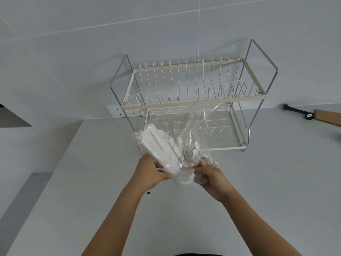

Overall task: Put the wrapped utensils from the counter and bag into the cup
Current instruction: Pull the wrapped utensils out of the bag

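A bundle of white wrapped utensils (159, 145) is held up above the counter, slanting up to the left. My left hand (149, 173) grips the bundle near its lower end. A clear plastic bag (195, 126) hangs around and to the right of the bundle, its loose film rising toward the rack. My right hand (208, 177) pinches the crumpled bottom of the bag beside the bundle's end. No cup is in view.
A two-tier cream wire dish rack (191, 103) stands against the tiled wall behind the hands. A wall socket (118, 111) sits to its left. A black-handled tool (299, 111) and a cardboard piece (328, 117) lie at the far right. The grey counter (92, 182) ends at left.
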